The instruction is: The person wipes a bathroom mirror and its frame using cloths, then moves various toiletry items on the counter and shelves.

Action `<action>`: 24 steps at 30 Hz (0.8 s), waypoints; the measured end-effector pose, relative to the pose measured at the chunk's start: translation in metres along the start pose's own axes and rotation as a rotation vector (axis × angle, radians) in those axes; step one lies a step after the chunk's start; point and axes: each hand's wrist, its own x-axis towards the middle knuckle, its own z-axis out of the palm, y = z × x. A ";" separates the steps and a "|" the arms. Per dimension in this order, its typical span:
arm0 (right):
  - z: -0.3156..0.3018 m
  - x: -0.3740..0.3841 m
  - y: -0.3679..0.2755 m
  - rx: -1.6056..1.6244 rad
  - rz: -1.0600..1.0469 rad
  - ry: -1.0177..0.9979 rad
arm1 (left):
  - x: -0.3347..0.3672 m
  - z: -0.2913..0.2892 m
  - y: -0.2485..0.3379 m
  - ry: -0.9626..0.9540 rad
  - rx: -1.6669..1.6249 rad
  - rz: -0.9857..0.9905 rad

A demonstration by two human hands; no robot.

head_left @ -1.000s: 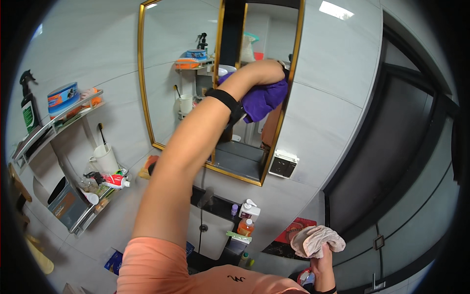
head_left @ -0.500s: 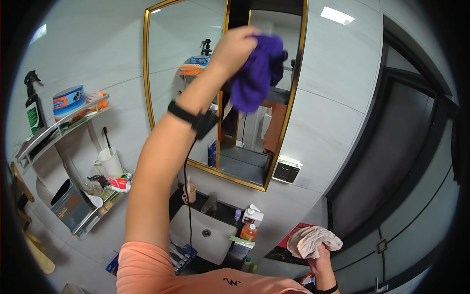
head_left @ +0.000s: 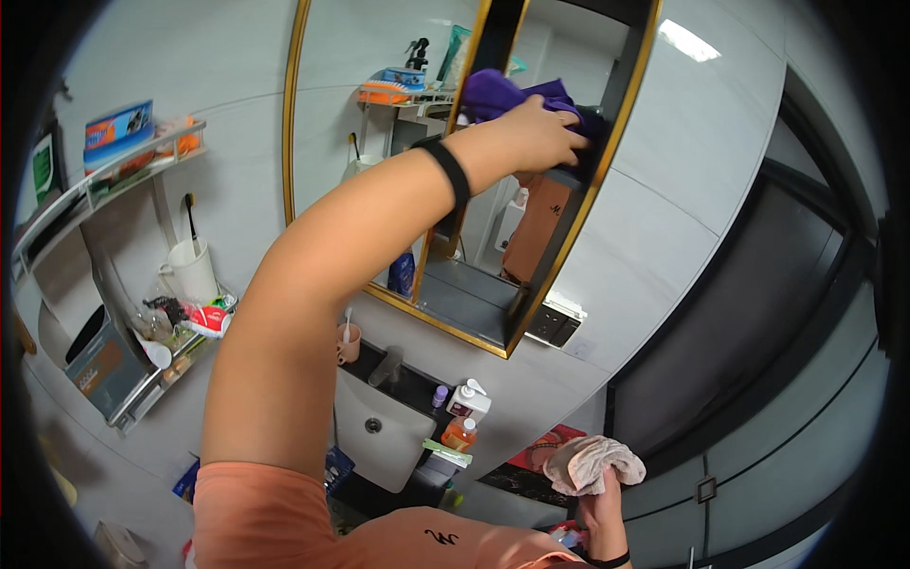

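Note:
My left arm reaches up to the mirror cabinet (head_left: pixel 294 142). At the upper shelf of its open section, my left hand (head_left: pixel 538 140) is closed on a purple cloth (head_left: pixel 493 95), with its fingers curved over the cloth toward the right side wall. Part of the cloth bunches up past the knuckles on the left, and the palm side of the hand is hidden. Low at the right, my right hand (head_left: pixel 597 507) grips a crumpled pale beige cloth (head_left: pixel 592 465), held away from the cabinet.
Below the cabinet is a white sink (head_left: pixel 403 446) with a pump bottle (head_left: pixel 468 399) and an orange bottle (head_left: pixel 460 434) beside it. A two-tier wall rack (head_left: pixel 142 152) with toiletries hangs at left. A socket (head_left: pixel 555 321) sits under the cabinet's right corner. A dark-framed door (head_left: pixel 701 313) stands at right.
My left hand has moved right and a little down, bringing the purple cloth onto the cabinet's upper shelf area. The view has shifted slightly; my right hand still holds the beige cloth.

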 end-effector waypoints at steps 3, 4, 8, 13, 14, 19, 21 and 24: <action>0.019 0.008 0.002 -0.089 0.011 -0.094 | 0.024 -0.021 -0.010 -0.286 0.022 0.009; 0.028 0.007 0.001 -0.094 -0.005 -0.117 | 0.039 -0.023 -0.017 -0.363 0.155 0.023; 0.034 -0.012 -0.005 -0.106 0.007 -0.081 | 0.016 -0.048 -0.041 -0.130 0.339 0.028; 0.033 -0.016 0.000 -0.130 -0.011 -0.034 | 0.010 0.016 -0.027 0.261 0.038 -0.308; 0.031 -0.019 0.001 -0.124 -0.014 -0.013 | 0.003 0.018 -0.021 0.243 0.017 -0.244; 0.022 -0.016 0.003 -0.155 -0.023 -0.032 | -0.001 -0.022 -0.011 -0.138 0.069 -0.003; 0.021 -0.018 0.003 -0.138 -0.045 -0.036 | 0.016 -0.025 -0.012 -0.349 0.179 -0.064; 0.015 -0.024 -0.004 -0.114 -0.108 -0.042 | 0.012 -0.016 -0.029 -0.415 0.138 -0.229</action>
